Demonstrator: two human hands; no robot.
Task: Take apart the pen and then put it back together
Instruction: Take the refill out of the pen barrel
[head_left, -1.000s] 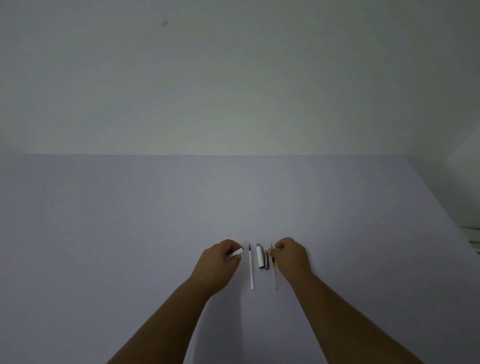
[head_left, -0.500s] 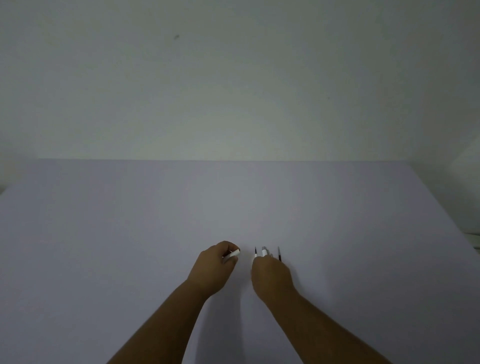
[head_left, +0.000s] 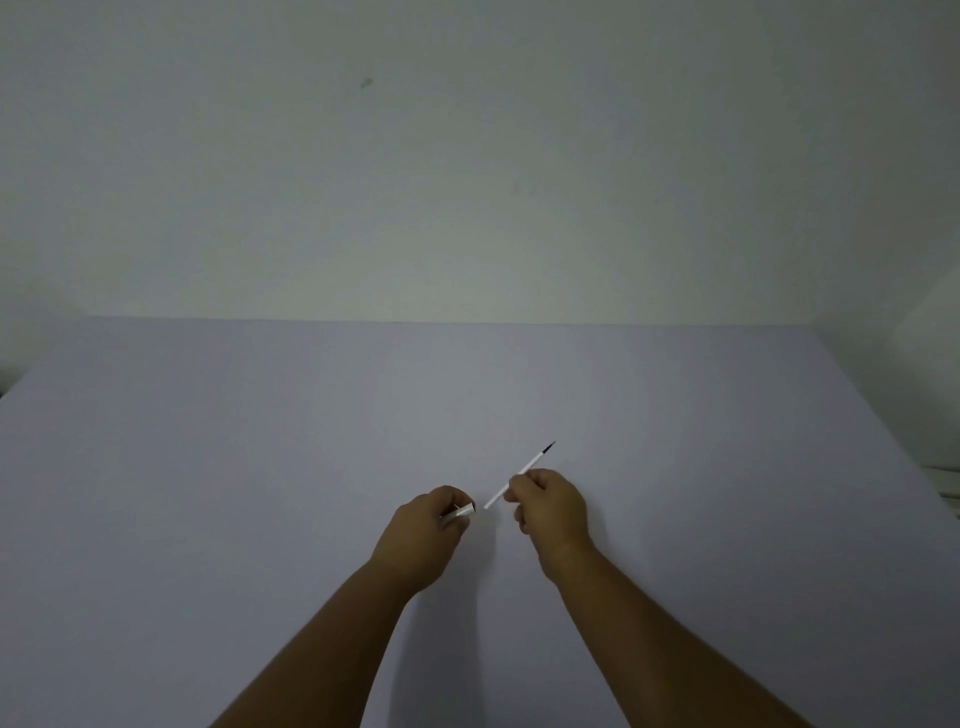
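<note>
My right hand (head_left: 550, 506) pinches a thin white refill (head_left: 532, 464) above the table. Its dark tip points up and to the right, and its blunt end slants down toward my left hand. My left hand (head_left: 423, 535) is closed around a short white pen barrel (head_left: 461, 513), whose open end faces right, a small gap from the refill's blunt end. The other pen parts that lay on the table are hidden, probably behind my hands.
A pale lilac table (head_left: 260, 467) fills the lower half of the view and ends at a plain grey-white wall (head_left: 467, 182). At the far right, past the table's edge, a bit of pale furniture (head_left: 948, 483) shows.
My right hand has picked the refill up off the table and turned it slantwise toward the barrel in my left hand. The left hand has hardly moved.
</note>
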